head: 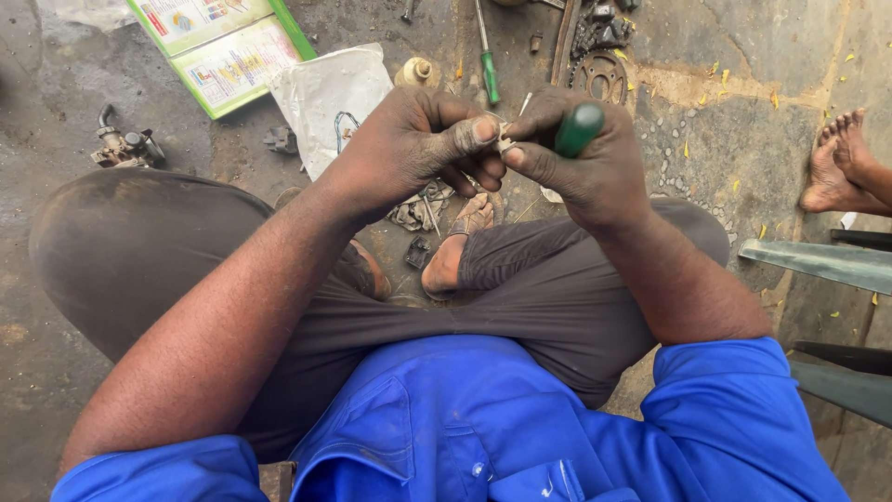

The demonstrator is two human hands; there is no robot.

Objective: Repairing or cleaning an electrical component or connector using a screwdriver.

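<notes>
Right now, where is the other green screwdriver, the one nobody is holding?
The loose green-handled screwdriver lies on the ground at the top middle of the head view, just beyond the hands, between the white bag and the sprocket.

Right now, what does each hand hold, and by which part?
Right hand wraps a green-handled tool by its handle; left hand pinches a small pale part between thumb and fingers.

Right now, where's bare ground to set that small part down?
Bare ground left of the carburettor, and open concrete between the sprocket and another person's feet. Crowded: ahead of the left hand and right hand, around the white bag, booklet and green screwdriver.
</notes>
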